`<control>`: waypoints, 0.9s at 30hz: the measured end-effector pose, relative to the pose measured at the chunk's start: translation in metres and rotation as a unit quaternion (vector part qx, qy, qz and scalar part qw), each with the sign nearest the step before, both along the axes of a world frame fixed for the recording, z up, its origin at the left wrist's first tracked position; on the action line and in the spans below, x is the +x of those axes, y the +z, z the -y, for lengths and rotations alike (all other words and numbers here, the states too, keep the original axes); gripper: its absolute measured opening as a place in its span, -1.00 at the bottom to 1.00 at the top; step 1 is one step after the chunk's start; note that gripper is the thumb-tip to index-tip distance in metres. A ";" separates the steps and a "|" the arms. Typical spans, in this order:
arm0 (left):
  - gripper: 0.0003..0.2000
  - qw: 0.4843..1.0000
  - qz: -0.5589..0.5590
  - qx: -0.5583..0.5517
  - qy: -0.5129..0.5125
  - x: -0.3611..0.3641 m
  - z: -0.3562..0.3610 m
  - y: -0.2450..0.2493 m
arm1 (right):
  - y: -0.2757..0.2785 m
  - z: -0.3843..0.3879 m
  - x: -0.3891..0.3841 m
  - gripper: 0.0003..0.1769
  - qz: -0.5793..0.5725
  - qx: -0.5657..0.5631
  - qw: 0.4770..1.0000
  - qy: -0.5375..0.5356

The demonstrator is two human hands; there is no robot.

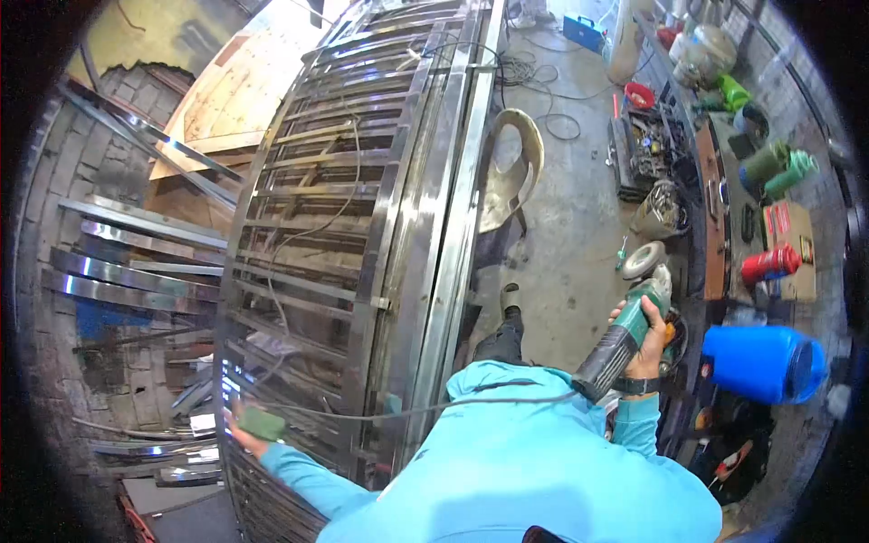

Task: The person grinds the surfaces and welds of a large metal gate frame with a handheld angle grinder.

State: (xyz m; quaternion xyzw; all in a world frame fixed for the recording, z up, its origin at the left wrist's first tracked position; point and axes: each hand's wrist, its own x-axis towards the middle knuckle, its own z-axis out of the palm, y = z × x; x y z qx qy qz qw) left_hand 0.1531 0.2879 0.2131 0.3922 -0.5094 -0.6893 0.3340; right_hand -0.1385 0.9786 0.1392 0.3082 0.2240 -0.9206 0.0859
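Note:
My right hand (650, 339) is wrapped round the body of a green and black angle grinder (611, 348), whose round disc (644, 260) points up and away from me. The grinder's cord runs from its rear end leftward across my blue sleeve and over the metal frame. At the lower left, my left hand (246, 433) is at the outer edge of the barred metal frame (362, 299). A green pad or cloth (262, 424) lies against that hand, partly hiding its fingers, so their grip cannot be made out.
Metal bars (145, 222) lie at the left. To the right are a blue drum (765, 364), a red container (770, 262), green bottles and a toolbox (644, 145). A pale curved piece (534, 163) stands beside the frame; cables (534, 72) coil on the floor.

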 end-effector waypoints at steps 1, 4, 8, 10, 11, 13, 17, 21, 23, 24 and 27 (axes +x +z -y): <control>-0.35 1.000 0.009 0.020 0.009 -0.038 -0.017 0.036 | -0.003 -0.011 -0.017 -0.67 0.007 0.046 0.999 -0.007; -0.36 0.993 -0.066 -0.047 -0.083 -0.106 0.039 0.063 | -0.012 -0.048 -0.065 -0.69 0.012 0.148 0.988 -0.036; -0.42 0.979 -0.178 0.041 -0.086 -0.220 0.099 0.085 | -0.006 -0.091 -0.104 -0.65 0.027 0.204 0.976 -0.066; -0.46 0.976 -0.183 0.054 -0.106 -0.280 0.117 0.097 | -0.003 -0.103 -0.124 -0.71 0.012 0.312 0.945 -0.094; -0.44 0.972 -0.172 -0.019 -0.156 -0.321 0.087 0.116 | -0.003 -0.108 -0.136 -0.60 0.010 0.373 0.920 -0.120; -0.46 0.977 -0.208 0.030 -0.044 -0.376 0.105 0.126 | -0.007 -0.121 -0.161 -0.38 -0.002 0.420 0.897 -0.139; -0.43 0.973 -0.229 -0.022 -0.028 -0.481 0.095 0.141 | -0.026 -0.164 -0.218 -0.17 -0.007 0.565 0.817 -0.115; -0.42 0.966 -0.254 -0.013 -0.038 -0.574 0.087 0.151 | 0.003 -0.176 -0.304 -0.09 -0.029 0.498 0.862 -0.091; -0.42 0.974 -0.223 -0.051 -0.004 -0.620 0.058 0.156 | 0.009 -0.189 -0.347 -0.11 -0.029 0.466 0.881 -0.075; -0.42 0.971 -0.231 0.004 -0.057 -0.640 0.065 0.157 | 0.012 -0.196 -0.372 -0.13 -0.040 0.433 0.898 -0.070; -0.50 0.963 -0.253 0.057 -0.070 -0.694 0.039 0.161 | 0.025 -0.217 -0.444 -0.35 -0.059 0.385 0.921 -0.017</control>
